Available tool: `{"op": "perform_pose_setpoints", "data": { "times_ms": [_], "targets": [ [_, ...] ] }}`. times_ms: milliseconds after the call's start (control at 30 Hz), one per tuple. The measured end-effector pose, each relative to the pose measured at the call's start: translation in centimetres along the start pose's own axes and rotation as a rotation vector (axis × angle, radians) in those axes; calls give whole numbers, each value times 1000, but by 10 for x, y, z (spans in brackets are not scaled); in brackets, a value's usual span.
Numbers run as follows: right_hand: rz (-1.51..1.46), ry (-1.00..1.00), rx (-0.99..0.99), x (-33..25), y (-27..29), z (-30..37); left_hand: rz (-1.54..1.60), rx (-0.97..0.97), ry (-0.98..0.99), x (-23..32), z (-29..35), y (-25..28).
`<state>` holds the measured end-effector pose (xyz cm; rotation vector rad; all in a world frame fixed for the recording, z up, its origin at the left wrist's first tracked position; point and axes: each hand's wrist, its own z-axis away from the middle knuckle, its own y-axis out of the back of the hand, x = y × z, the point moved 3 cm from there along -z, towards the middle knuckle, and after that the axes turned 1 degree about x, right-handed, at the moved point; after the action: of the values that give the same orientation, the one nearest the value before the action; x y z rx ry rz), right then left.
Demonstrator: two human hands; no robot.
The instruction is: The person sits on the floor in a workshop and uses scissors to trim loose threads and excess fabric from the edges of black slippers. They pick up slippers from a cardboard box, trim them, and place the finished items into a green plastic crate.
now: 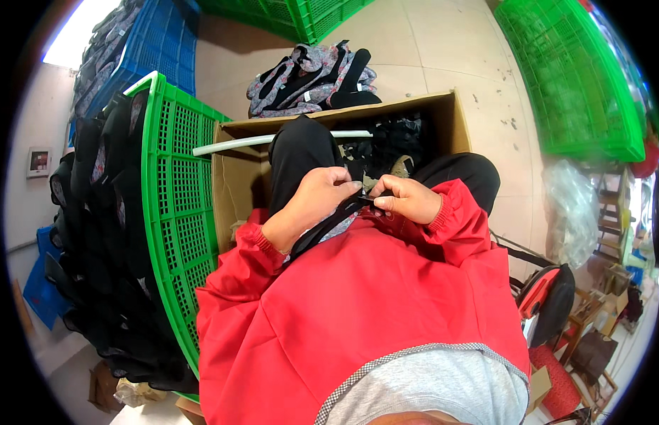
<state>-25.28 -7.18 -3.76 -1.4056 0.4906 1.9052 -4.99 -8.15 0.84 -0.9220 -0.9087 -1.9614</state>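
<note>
The head view is filled at the bottom by a red jacket (358, 312), worn by the person seated over an open cardboard box (237, 177). A tall green crate (177, 212) packed with dark fabric pieces is stood just to the left of the box, and a pile of grey-patterned and black pieces (311, 78) is left on the tiled floor beyond it. A white tube (237, 144) is laid across the box's rim.

Over the lap, a black strap (329, 225) with a patterned underside is held between both hands. The left hand (319, 198) is curled loosely around it, the fingers closed over the band. The right hand (407, 200) is pinched shut on its end, thumb against fingertips.

The strap is judged light, limp and easily bent, not fragile. It is best gripped by a firm pinch near the end, with the slack supported by the other hand.
</note>
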Motion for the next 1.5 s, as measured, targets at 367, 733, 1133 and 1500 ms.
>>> {"op": "perform_pose_setpoints", "data": {
  "times_ms": [367, 733, 1133, 1500],
  "targets": [
    [8, -127, -77, -19, 1, -11, 444, -156, 102, -21, -18, -8],
    [-212, -136, -142, 5, 2, -18, 481, -201, 143, -20, -25, -11],
    [-215, -106, -103, 23, 3, -18, 365, -164, 141, -23, -29, -14],
    [-237, -125, -44, 6, 5, -10, 354, -49, 105, -31, -34, -17]
  ]
}}
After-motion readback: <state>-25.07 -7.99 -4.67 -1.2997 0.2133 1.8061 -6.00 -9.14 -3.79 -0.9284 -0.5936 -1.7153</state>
